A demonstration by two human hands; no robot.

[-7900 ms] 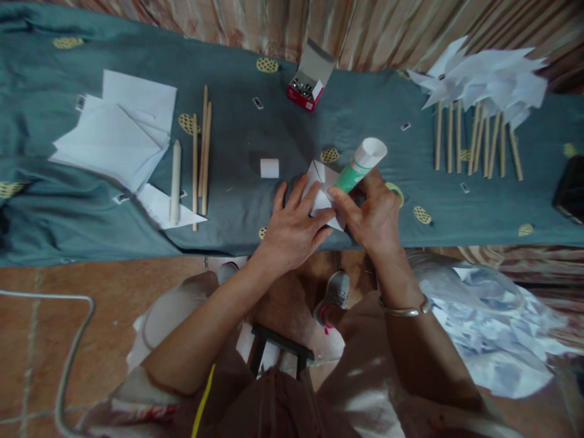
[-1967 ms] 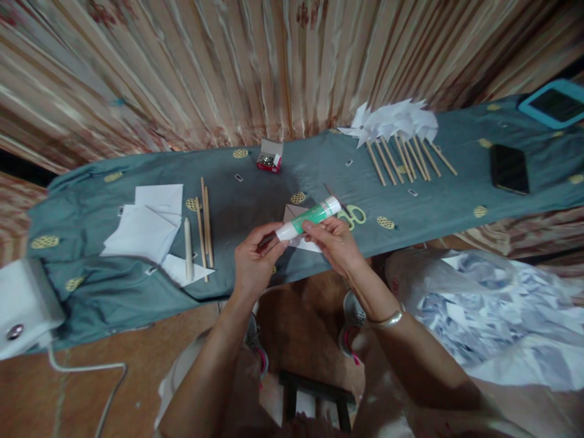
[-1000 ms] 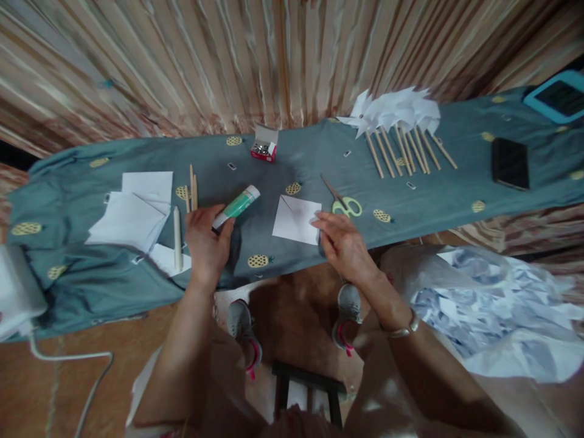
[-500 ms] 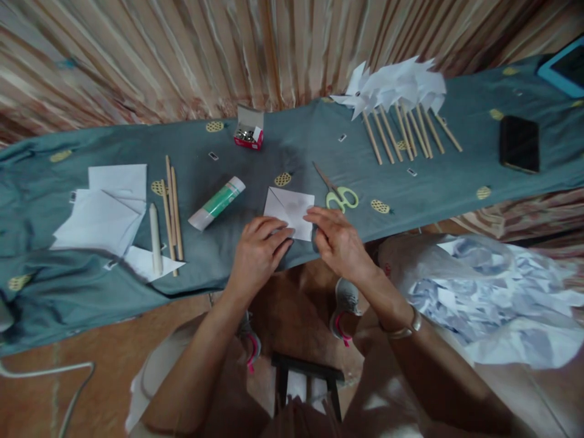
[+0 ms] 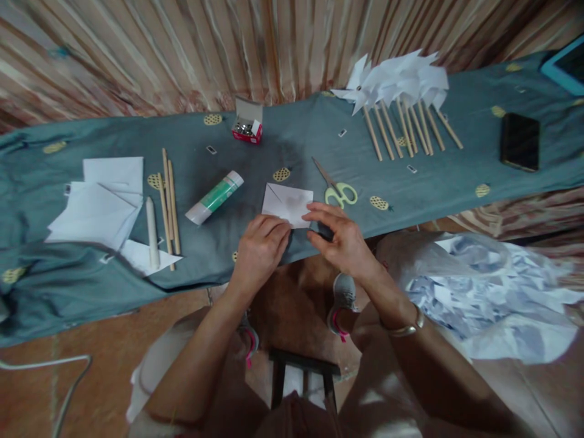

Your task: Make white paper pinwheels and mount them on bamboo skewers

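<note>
A small square of white paper (image 5: 292, 201), with a crease line at its far left corner, lies on the cloth in front of me. My left hand (image 5: 262, 246) pinches its near left edge between thumb and fingers. At the right edge, my right hand (image 5: 340, 237) has thumb and fingers apart, the fingertips touching the paper. The paper's near edge appears raised or folded over; the left fingers partly hide it. Green-handled scissors (image 5: 338, 191) lie just beyond my right hand, blades pointing away.
Left of the paper are a glue stick (image 5: 214, 198), wooden sticks (image 5: 171, 207), a pale pointed tool (image 5: 152, 234) and white sheets (image 5: 98, 210). Behind stands a red box (image 5: 247, 129) of metal pins. Paper pinwheels (image 5: 401, 82), a phone (image 5: 520, 142) and a scrap bag (image 5: 493, 298) are to the right.
My right thumb has spread away from its fingers and off the paper's near right corner. The paper's near edge has come up, so less of its depth shows. My left hand still pinches it.
</note>
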